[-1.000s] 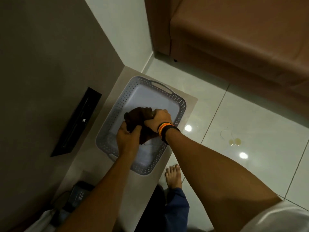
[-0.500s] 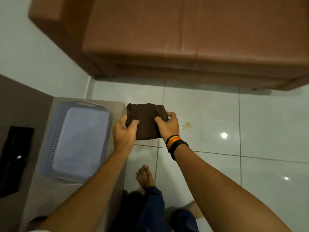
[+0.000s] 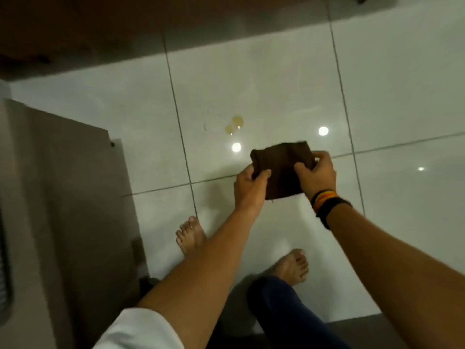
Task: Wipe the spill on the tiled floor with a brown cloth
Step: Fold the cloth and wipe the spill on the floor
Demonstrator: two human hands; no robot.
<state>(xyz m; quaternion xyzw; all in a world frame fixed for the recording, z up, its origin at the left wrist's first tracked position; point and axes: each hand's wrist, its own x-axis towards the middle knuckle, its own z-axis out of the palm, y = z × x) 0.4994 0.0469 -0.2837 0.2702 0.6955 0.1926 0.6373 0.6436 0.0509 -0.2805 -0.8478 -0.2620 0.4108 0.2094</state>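
Both hands, the left hand (image 3: 250,186) and right hand (image 3: 315,172), pinch opposite edges of the folded brown cloth (image 3: 281,170), likely keeping it a flat pad. It hangs in the air, short of the small yellowish spill (image 3: 234,125) on the glossy white tiled floor (image 3: 276,79), not yet touching it.

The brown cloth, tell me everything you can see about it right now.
The brown cloth is a small, dark brown piece of soft fabric, apparently folded into a rough rectangle with a slightly frayed lower edge. It is held in the air above the tiled floor, not touching it. The left hand pinches its left side and the right hand its right side. The yellowish spill lies on the tile beyond it, untouched.
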